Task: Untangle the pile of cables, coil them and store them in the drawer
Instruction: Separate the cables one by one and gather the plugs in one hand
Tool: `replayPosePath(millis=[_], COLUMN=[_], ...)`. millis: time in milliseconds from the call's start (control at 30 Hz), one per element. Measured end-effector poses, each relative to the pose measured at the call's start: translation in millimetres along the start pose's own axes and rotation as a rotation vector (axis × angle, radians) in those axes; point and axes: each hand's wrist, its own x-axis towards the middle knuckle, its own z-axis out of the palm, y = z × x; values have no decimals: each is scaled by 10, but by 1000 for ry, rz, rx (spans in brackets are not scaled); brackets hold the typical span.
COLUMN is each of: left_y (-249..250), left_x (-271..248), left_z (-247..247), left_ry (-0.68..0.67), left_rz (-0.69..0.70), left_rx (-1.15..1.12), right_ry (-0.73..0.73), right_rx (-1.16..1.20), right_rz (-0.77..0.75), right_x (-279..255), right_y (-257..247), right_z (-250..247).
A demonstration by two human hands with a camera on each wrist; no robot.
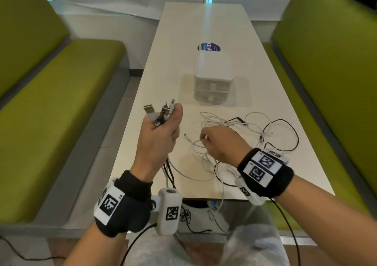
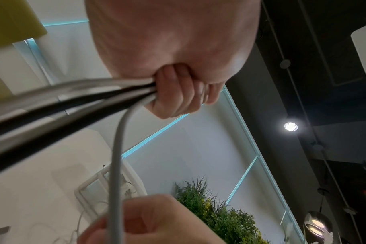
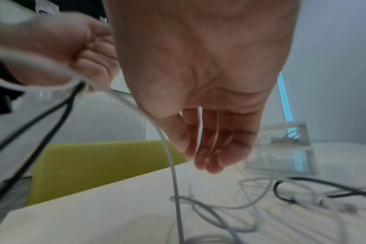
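Gathering the plug ends into one fist looks like the point of this hold: the left hand (image 1: 158,135) clamps a bundle of cable ends (image 1: 161,112), USB plugs sticking up past the thumb, so each lead can be traced down from a known end. In the left wrist view its fingers (image 2: 178,92) are curled tight around white and black cords that trail away toward the pile.

That pile of cables (image 1: 240,143), white and black loops still crossed over one another, lies on the table (image 1: 183,31) on the near side of the drawer unit (image 1: 213,76), whose drawers appear closed. So the untangling seems early, with no coil made yet.

The right hand (image 1: 222,145) hovers palm down over the pile, nearer the person than the drawer unit. From the right wrist view its fingers (image 3: 215,148) hang relaxed and nearly straight, gripping nothing, though a white cord runs just beside the thumb. The left forearm is raised, the fist upright, left of the drawer unit.
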Motion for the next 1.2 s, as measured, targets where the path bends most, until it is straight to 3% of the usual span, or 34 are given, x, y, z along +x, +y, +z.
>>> replayPosePath(millis=[167,400,533,700,833,933,1067,1200], left_y=[-72,-147,-177,-184,-160,-107,-86,-48], left_x=[49,74,70,57,39,8,-15,-33], left_z=[-34,-5,23,98,183,267,360,401], left_ry=[-14,-10,1,57,92,81,96,75], left_rz=[-27,-72,-83,-68,-47,-15,-6,19], left_rx=[76,135,171,223,183,138,96,188], right_ry=[-41,-48,98,395,596,637,588,588], right_rx=[-59,-86,177,517,439,439,486,445], right_rz=[1,7,55,73,-35,-80,-151,-222], right_x=[477,588,444,226,-12,-166,-292,-318], right_y=[-134,-92,-101,-105,-141,-178,-285,-268], right_z=[354,525,273,-108,-305,-353,-353,-313])
